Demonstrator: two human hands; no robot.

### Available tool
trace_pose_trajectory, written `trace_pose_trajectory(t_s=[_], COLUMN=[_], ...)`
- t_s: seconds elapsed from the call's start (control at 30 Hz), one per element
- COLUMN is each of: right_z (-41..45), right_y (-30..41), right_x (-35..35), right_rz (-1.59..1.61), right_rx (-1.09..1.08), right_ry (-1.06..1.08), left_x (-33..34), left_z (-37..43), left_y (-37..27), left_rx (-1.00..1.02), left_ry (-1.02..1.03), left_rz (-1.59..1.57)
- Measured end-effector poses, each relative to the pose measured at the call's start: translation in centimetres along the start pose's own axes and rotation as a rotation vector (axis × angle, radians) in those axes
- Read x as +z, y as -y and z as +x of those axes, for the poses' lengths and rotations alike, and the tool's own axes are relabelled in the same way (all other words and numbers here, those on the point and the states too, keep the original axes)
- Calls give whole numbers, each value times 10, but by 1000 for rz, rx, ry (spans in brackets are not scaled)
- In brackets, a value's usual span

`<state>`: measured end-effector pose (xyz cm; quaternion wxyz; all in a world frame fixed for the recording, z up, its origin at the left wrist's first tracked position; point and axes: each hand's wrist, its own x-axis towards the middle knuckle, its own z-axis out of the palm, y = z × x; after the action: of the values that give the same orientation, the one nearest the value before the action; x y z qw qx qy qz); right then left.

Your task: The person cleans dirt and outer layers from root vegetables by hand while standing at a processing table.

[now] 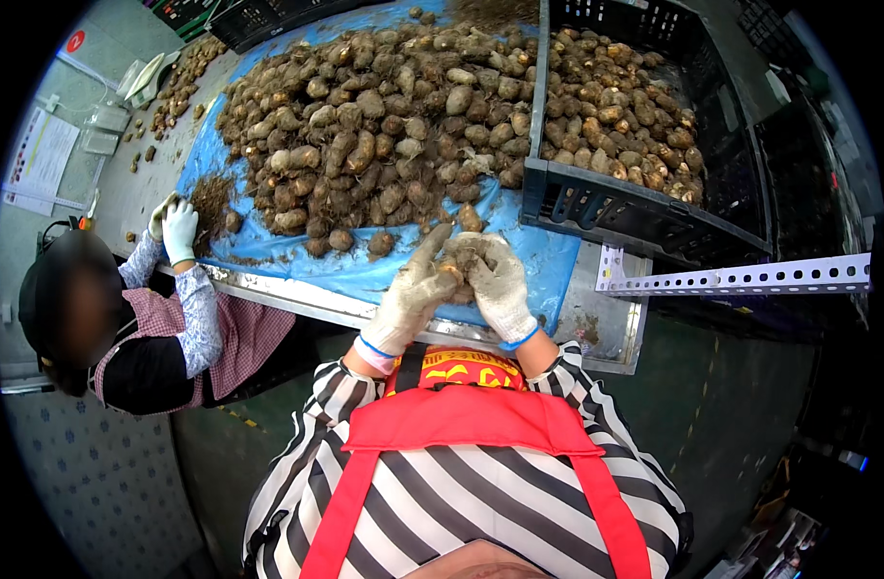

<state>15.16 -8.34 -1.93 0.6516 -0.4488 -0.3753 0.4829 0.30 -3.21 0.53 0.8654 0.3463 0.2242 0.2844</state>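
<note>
Both my hands wear soiled white knit gloves and meet over the near edge of the blue plastic sheet (pixel 326 271). My left hand (pixel 411 289) grips a small brown taro corm (pixel 451 271) with a pale cut-looking spot, its thumb along the near side. My right hand (pixel 498 281) closes on the same corm from the right; its fingers partly hide it, and whether a second corm is held cannot be told. Just beyond my fingertips lies a loose taro corm (pixel 470 218). A large heap of hairy, soil-covered taro corms (pixel 369 145) spreads over the sheet.
At the right, a black plastic crate (pixel 644 210) holds many taro corms (pixel 615 123). A perforated white metal bar (pixel 738 277) juts out below it. A co-worker (pixel 159 318) with gloved hands (pixel 174 224) stands left at the metal table (pixel 131 188), near loose soil (pixel 212 203).
</note>
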Motion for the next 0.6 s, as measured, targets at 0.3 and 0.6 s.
trace_pose_trajectory(t_s=[0.3,0.6], right_z=[4,8], right_y=[41,26], right_x=[-4,-8], right_rz=[201,-822], right_rx=[4,73], right_ry=[236,-37], left_x=[-18,-15], left_z=[7,-6], left_y=[-50,-79], left_rx=[296,255], left_ry=[-153,-32], left_rz=[587,555])
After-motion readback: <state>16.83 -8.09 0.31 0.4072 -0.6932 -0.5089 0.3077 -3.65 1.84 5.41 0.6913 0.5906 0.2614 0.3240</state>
